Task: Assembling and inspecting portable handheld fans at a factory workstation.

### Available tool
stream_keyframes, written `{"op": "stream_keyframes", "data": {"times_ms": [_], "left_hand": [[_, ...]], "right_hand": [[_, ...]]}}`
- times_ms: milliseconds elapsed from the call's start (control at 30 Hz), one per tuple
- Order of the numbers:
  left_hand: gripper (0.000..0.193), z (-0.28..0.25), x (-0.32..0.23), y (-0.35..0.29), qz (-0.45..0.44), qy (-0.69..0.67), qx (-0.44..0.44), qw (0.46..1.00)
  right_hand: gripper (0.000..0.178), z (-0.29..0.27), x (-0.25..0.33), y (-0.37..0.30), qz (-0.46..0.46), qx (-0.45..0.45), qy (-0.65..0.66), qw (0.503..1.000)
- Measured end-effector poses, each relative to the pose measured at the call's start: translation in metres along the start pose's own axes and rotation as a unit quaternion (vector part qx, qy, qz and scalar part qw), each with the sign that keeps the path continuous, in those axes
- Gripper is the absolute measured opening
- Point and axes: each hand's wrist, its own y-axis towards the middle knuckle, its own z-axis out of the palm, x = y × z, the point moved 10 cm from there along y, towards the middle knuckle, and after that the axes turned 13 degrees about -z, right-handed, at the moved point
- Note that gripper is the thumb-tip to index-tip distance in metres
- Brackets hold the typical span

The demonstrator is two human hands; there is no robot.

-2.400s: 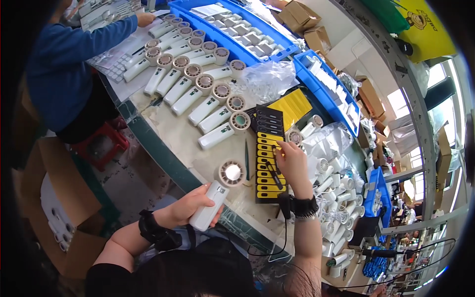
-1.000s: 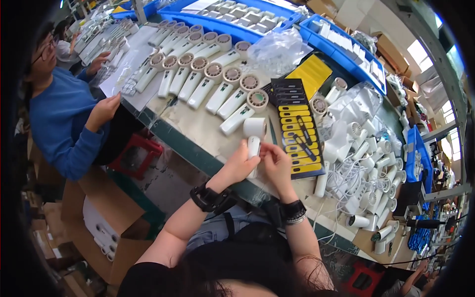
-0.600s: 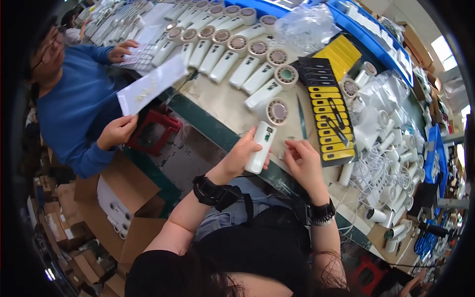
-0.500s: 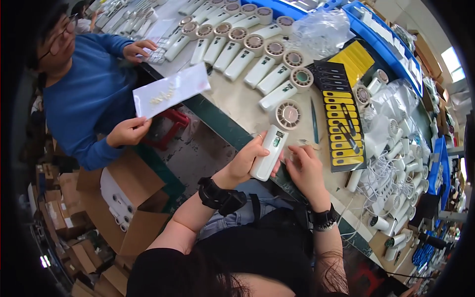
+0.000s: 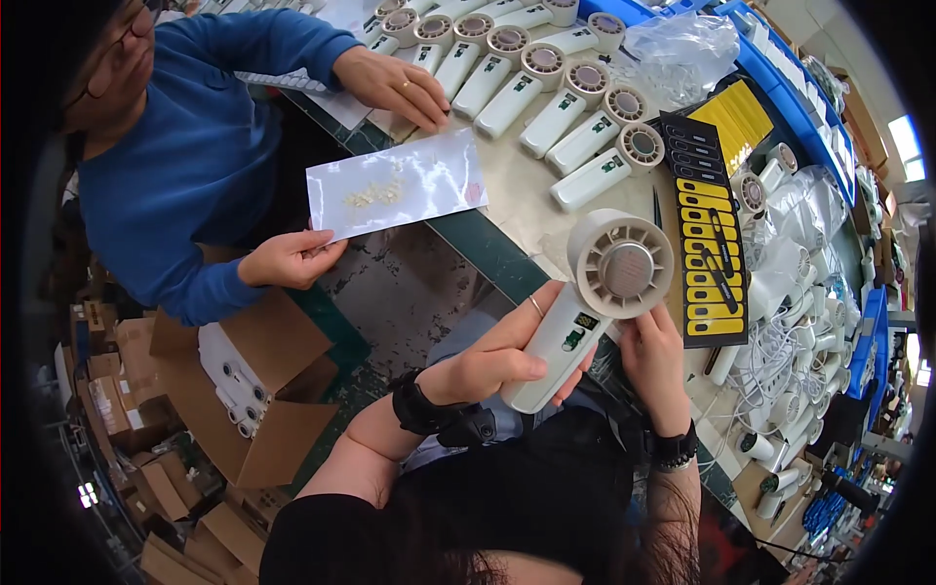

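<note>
A white handheld fan (image 5: 561,349) with a round slotted head and a small dark display on its handle tilts up in front of me. My left hand (image 5: 497,363) is wrapped round the handle, thumb on its near side. Just below and right of the fan head is my right hand (image 5: 655,363), fingers bent together. Part of its fingers hides behind the head, so whether they hold anything cannot be made out. Beyond it, several similar fans (image 5: 595,178) lie in a row on the worktable. A black-and-yellow sticker sheet (image 5: 712,258) lies right of the held fan.
At left, a co-worker in a blue sleeve (image 5: 210,263) holds a white sheet (image 5: 429,185) bearing small pale pieces. An open cardboard box (image 5: 283,356) stands below. Tangled white cables (image 5: 775,375), plastic bags (image 5: 682,54) and a blue tray (image 5: 799,93) occupy the right and far sides.
My left hand has raised the fan closer, and its head appears larger. My right hand has come up beside the head. The co-worker's far hand has reached toward the row of fans.
</note>
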Motion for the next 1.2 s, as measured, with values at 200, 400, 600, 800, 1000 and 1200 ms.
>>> {"op": "stream_keyframes", "data": {"times_ms": [200,400,600,800,1000,1200], "left_hand": [[0.077,0.011,0.000,-0.004,-0.018,0.038,0.041,0.998],[0.081,0.008,0.002,-0.006,-0.024,0.047,0.026,0.998],[0.089,0.001,0.003,-0.007,-0.033,0.099,-0.018,0.994],[0.081,-0.003,0.003,0.001,-0.013,0.112,-0.010,0.994],[0.070,-0.017,0.000,-0.002,0.036,0.056,-0.015,0.998],[0.067,-0.027,0.012,-0.002,0.016,0.047,-0.055,0.997]], "right_hand": [[0.020,0.002,0.001,0.000,-0.013,0.020,-0.018,1.000],[0.022,-0.022,-0.014,0.006,0.039,-0.040,0.008,0.998],[0.024,-0.036,-0.021,0.014,0.049,-0.089,-0.010,0.995],[0.019,-0.021,-0.033,0.016,0.049,-0.013,-0.059,0.997],[0.014,-0.017,-0.040,0.012,0.077,-0.006,-0.020,0.997],[0.014,-0.018,-0.029,0.023,0.064,-0.028,-0.003,0.998]]}}
